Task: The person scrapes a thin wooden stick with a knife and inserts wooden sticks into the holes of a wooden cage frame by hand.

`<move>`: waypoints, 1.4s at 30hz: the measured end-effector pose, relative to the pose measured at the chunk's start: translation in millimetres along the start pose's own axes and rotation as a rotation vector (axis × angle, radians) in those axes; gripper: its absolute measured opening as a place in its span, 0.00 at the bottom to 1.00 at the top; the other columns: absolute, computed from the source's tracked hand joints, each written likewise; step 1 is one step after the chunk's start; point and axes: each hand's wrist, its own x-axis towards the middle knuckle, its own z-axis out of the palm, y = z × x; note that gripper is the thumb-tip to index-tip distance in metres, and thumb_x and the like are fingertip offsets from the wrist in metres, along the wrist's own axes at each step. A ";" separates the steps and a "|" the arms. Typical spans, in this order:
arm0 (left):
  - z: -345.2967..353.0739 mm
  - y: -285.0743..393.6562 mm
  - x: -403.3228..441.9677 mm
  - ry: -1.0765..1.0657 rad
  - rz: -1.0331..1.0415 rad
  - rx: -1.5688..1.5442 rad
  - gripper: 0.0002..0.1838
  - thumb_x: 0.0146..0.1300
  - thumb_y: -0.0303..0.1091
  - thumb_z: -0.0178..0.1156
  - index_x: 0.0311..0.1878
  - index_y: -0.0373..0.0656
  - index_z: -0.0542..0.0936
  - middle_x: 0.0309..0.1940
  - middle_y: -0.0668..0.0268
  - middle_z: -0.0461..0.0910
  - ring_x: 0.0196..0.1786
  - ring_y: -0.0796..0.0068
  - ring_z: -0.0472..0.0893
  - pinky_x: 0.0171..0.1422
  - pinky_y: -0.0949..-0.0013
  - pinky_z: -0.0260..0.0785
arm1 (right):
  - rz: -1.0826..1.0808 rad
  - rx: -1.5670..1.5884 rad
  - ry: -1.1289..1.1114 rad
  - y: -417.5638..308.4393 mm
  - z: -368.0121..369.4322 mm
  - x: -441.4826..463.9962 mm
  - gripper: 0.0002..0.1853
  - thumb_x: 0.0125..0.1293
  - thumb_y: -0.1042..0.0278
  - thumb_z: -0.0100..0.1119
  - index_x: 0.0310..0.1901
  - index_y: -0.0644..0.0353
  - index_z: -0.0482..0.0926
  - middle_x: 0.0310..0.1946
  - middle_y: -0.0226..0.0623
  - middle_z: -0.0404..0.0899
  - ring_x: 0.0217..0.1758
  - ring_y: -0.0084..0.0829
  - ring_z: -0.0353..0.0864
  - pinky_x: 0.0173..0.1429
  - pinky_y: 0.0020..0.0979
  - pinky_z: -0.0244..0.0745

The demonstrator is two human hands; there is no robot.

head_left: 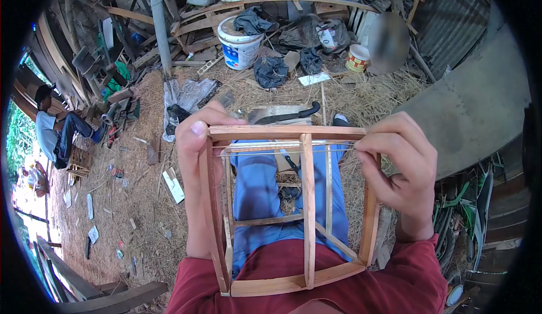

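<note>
A small wooden frame with a centre bar and thin inner slats is held up over my lap. My left hand grips its far left corner, the thumb on the end of the top rail. At the far right corner my right hand pinches a thin string that runs across just below the top rail. The string's left end is near my left hand. Beyond the frame, a knife with a black handle lies on a board on the ground.
A white bucket, black plastic bags and a small red and yellow tub stand ahead. A large curved sheet is at the right. A seated person is at the left. Wood shavings and scraps cover the ground.
</note>
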 end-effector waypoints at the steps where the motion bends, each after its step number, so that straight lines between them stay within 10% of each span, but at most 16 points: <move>1: -0.9 -0.3 0.2 -0.003 -0.001 -0.008 0.34 0.66 0.58 0.54 0.37 0.29 0.87 0.26 0.64 0.74 0.25 0.82 0.65 0.27 0.74 0.49 | 0.028 -0.012 0.003 1.1 -3.5 -1.5 0.13 0.51 0.83 0.73 0.38 0.61 0.82 0.34 0.37 0.81 0.34 0.37 0.79 0.38 0.35 0.73; 25: 35.5 16.1 -6.8 -0.132 0.010 0.112 0.25 0.70 0.46 0.56 0.40 0.29 0.88 0.33 0.57 0.84 0.37 0.73 0.79 0.44 0.69 0.69 | -0.208 -0.007 -0.130 -33.6 22.1 34.3 0.14 0.51 0.73 0.78 0.39 0.58 0.83 0.36 0.33 0.80 0.34 0.36 0.78 0.39 0.38 0.69; 42: 47.6 16.8 -14.6 -0.137 0.058 0.119 0.24 0.71 0.46 0.56 0.40 0.30 0.88 0.32 0.59 0.83 0.36 0.73 0.76 0.43 0.67 0.66 | -0.350 -0.209 -0.097 -40.9 51.8 26.0 0.11 0.48 0.71 0.64 0.34 0.65 0.79 0.33 0.37 0.75 0.35 0.34 0.76 0.37 0.33 0.72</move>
